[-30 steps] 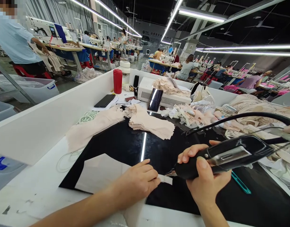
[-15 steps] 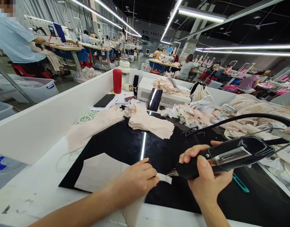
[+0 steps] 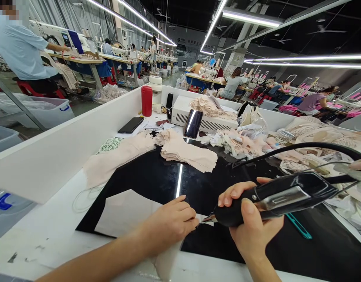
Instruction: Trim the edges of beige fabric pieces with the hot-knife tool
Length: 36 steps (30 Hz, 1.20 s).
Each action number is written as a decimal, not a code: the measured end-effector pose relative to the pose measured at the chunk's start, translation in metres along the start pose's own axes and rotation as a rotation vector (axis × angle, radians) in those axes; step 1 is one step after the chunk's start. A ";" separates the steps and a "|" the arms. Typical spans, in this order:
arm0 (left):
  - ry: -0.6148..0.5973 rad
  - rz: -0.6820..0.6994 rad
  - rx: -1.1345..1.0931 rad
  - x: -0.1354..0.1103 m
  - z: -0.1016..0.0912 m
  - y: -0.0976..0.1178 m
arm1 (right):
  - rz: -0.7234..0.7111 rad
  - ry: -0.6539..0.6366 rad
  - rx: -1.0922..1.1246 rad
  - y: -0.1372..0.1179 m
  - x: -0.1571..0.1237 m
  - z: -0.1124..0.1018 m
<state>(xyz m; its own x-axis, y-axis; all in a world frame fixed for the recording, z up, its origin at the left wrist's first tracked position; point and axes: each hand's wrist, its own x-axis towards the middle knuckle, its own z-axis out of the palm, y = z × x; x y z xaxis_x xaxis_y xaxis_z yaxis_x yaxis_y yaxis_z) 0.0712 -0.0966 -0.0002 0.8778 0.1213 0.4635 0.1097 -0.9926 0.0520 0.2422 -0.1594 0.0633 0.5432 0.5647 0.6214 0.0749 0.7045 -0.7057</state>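
My right hand [image 3: 251,225] is closed around the black handle of a corded hand tool [image 3: 282,196], whose metal tip points left, close to my left fingertips. My left hand [image 3: 170,223] rests on the black glossy work surface [image 3: 156,178] with fingers curled, pinching a small white strip [image 3: 202,219] that is mostly hidden under the fingers. A pale fabric piece [image 3: 124,211] lies flat just left of my left hand. The tool's black cable [image 3: 300,147] arcs off to the right.
A stack of beige fabric pieces [image 3: 186,150] lies behind, with a phone [image 3: 130,125], a red cup [image 3: 146,101], a propped phone [image 3: 193,123] and a white box [image 3: 204,117] further back. A teal tool [image 3: 299,227] lies to the right. White walls [image 3: 65,145] border the table. Other people sew at distant tables.
The tool tip has moved left, right up to my left fingertips, and less of the white strip shows now. My left hand has stayed almost in place.
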 end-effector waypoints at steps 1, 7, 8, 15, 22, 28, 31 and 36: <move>0.000 -0.001 -0.002 0.000 0.000 0.000 | 0.007 -0.003 -0.003 -0.001 0.000 0.000; 0.002 0.010 0.005 -0.001 0.002 -0.001 | -0.019 0.050 -0.017 -0.007 0.007 -0.006; 0.006 0.011 0.005 -0.002 0.002 -0.001 | -0.025 0.062 -0.023 -0.008 0.008 -0.007; -0.004 -0.002 0.010 -0.002 0.001 -0.001 | -0.032 0.062 -0.038 -0.006 0.005 -0.011; 0.032 0.019 -0.006 0.003 -0.005 -0.002 | -0.002 0.055 -0.045 -0.006 0.003 -0.010; -0.087 -0.163 0.117 -0.008 -0.017 0.008 | 0.000 0.057 -0.076 -0.009 0.001 -0.012; -0.172 -0.225 0.178 -0.023 -0.016 0.017 | 0.004 0.060 -0.090 -0.013 -0.001 -0.012; -0.155 -0.282 0.195 -0.039 -0.012 0.025 | -0.007 0.084 -0.068 -0.019 0.002 -0.012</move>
<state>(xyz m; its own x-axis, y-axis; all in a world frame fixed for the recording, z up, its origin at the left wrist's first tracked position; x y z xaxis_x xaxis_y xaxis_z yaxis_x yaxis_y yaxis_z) 0.0343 -0.1258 -0.0068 0.8590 0.4039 0.3144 0.4309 -0.9022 -0.0182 0.2516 -0.1764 0.0737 0.6106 0.5194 0.5978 0.1344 0.6759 -0.7246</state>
